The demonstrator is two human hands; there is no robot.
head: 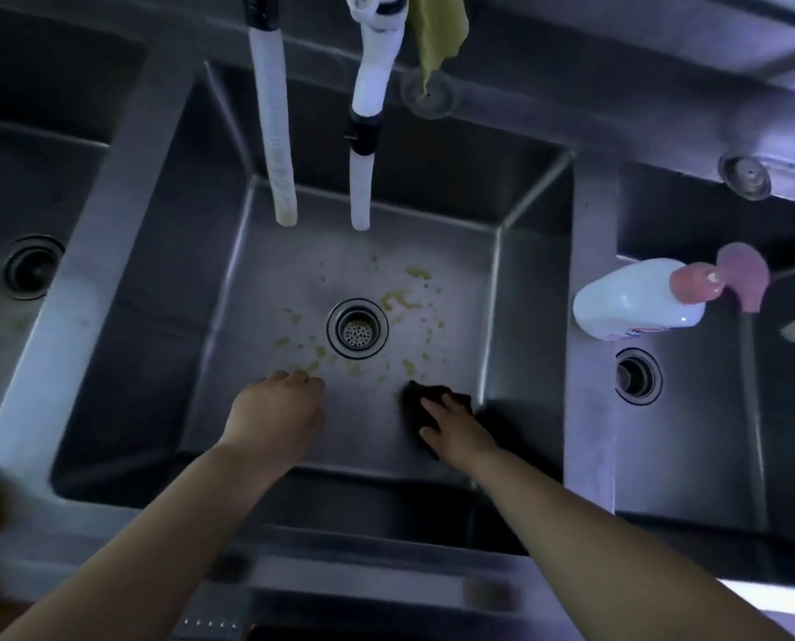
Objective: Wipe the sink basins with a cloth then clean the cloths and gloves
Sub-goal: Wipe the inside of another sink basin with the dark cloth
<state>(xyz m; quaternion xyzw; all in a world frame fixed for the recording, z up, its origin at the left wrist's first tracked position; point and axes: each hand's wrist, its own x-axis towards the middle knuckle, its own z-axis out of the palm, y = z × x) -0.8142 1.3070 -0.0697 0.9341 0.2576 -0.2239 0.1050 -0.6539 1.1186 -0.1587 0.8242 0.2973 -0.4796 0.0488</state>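
Both our arms reach into the middle basin (229, 252): left hand (277, 411) rests knuckles-up on the floor holding nothing, right hand (456, 425) presses flat on the dark cloth (425, 395) near the right wall, yellow specks around the drain (357, 328).

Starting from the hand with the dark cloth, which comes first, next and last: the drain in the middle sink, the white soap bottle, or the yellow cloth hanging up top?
From the right hand:
1. Middle drain, up and to its left on the basin floor.
2. White soap bottle, up on the right divider.
3. Yellow cloth, hanging at the back, farthest.
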